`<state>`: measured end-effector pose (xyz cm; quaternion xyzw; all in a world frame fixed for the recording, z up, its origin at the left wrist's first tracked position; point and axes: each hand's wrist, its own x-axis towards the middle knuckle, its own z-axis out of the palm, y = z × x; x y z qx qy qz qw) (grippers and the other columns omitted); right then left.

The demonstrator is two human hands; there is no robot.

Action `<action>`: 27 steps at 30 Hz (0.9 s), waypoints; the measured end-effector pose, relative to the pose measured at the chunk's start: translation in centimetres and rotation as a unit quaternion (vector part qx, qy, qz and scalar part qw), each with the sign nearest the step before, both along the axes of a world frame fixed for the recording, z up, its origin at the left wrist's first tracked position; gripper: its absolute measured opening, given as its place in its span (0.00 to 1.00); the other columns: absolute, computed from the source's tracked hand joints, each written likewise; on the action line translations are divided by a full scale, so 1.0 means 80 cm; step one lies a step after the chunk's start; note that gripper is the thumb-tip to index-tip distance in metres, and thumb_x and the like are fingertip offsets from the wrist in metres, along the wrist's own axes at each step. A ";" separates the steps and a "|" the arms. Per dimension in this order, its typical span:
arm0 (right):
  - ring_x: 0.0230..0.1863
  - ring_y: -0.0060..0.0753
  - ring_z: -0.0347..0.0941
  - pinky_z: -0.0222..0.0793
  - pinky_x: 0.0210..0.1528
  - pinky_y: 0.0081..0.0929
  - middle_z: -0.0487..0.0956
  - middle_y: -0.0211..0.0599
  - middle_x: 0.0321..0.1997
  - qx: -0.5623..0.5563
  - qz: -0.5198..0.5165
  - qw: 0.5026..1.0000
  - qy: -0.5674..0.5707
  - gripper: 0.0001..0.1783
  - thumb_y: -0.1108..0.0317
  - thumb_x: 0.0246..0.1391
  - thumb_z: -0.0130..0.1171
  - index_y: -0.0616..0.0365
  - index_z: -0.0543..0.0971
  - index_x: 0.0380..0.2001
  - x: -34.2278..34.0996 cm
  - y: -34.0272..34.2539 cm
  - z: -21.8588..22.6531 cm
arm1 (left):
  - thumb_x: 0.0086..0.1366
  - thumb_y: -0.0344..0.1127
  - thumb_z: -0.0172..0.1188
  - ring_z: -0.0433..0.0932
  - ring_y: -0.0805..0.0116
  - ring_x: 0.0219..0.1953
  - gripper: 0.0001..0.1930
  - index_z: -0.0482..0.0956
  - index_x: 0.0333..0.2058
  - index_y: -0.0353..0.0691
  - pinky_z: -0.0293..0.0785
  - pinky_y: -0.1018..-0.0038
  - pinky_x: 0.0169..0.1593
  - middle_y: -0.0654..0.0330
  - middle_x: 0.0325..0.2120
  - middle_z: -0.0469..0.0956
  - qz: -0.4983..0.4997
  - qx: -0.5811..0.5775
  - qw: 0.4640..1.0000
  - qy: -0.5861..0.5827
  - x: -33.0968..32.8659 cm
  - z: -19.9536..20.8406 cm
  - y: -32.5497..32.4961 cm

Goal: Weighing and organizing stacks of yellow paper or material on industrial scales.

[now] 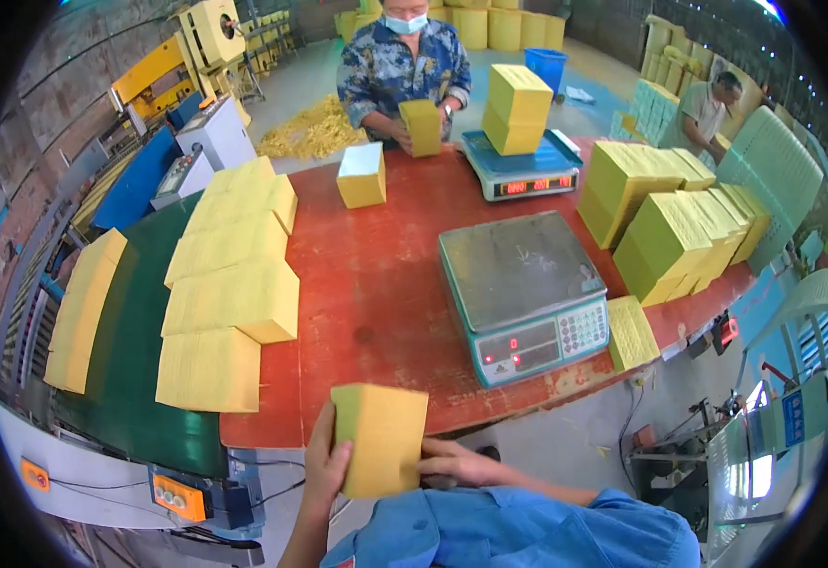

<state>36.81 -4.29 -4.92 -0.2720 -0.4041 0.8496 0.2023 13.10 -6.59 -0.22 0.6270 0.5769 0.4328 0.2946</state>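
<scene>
Close to my body I hold a block-like stack of yellow paper (386,440) upright, just off the table's near edge. My left hand (327,464) wraps its left side, with the thumb on the face toward me. At the stack's lower right edge is my right hand (454,464), its fingers curled against the paper and partly hidden. Ahead and to the right stands a digital scale (518,256) with a bare grey plate and a lit red display. A smaller yellow stack (632,333) leans by the scale's right side.
Yellow stacks (229,293) line the green conveyor belt (130,331) at left. More stacks (665,232) stand on the red table (357,312) at right. Across it, a masked person (405,71) holds a stack beside a second scale (518,166) carrying yellow paper. Another person (707,114) works farther back.
</scene>
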 end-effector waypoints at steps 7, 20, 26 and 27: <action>0.60 0.47 0.67 0.64 0.60 0.38 0.71 0.51 0.58 0.546 -0.233 0.767 -0.243 0.17 0.65 0.59 0.57 0.65 0.74 0.48 0.141 0.097 0.131 | 0.60 0.39 0.61 0.79 0.65 0.45 0.15 0.79 0.43 0.36 0.75 0.68 0.44 0.51 0.39 0.81 0.018 -0.024 0.999 0.029 0.150 0.038 0.123; 0.62 0.52 0.66 0.60 0.64 0.39 0.72 0.49 0.60 0.577 -0.317 0.677 -0.328 0.22 0.59 0.60 0.51 0.57 0.75 0.55 0.272 0.367 0.188 | 0.72 0.49 0.48 0.75 0.63 0.55 0.23 0.65 0.60 0.44 0.76 0.64 0.55 0.59 0.56 0.72 -0.121 -0.109 0.684 -0.711 0.403 0.023 0.365; 0.61 0.53 0.68 0.62 0.63 0.40 0.75 0.49 0.57 0.621 -0.236 0.668 -0.336 0.22 0.60 0.57 0.55 0.59 0.76 0.52 0.268 0.386 0.164 | 0.74 0.55 0.39 0.79 0.57 0.47 0.27 0.68 0.55 0.37 0.79 0.62 0.49 0.50 0.48 0.77 -0.109 -0.249 0.627 -0.730 0.394 -0.017 0.286; 0.61 0.51 0.68 0.62 0.63 0.40 0.75 0.49 0.58 0.648 -0.222 0.641 -0.347 0.21 0.62 0.56 0.55 0.60 0.77 0.52 0.265 0.380 0.162 | 0.74 0.57 0.35 0.80 0.52 0.46 0.31 0.68 0.56 0.34 0.77 0.59 0.51 0.47 0.48 0.78 -0.096 -0.283 0.583 -0.755 0.390 -0.020 0.264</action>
